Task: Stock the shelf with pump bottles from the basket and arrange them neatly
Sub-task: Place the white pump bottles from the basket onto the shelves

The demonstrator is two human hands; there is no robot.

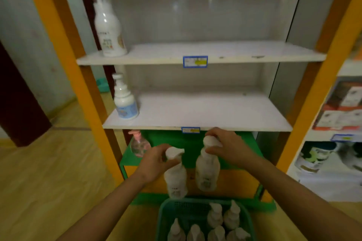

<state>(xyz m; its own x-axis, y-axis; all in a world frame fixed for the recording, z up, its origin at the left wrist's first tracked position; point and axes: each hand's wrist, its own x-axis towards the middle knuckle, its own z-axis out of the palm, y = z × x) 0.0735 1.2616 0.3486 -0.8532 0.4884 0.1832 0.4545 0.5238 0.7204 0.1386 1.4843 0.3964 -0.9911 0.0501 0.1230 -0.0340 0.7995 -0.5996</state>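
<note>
both bare forearms reached forward and converged. the left hand curled around a bottle neck, fingers wrapped under the pump; the right hand gripped another, slightly higher, knuckles up.

Two hands, the left hand and the right hand, each gripped one white pump bottle, the left bottle and the right bottle. Six more white pump bottles stood in one green basket. Three bottles stood on the shelves: one tall white bottle, one blue-labelled bottle and one pink-pump bottle. Two price tags were visible, the upper tag and the lower tag.
</note>
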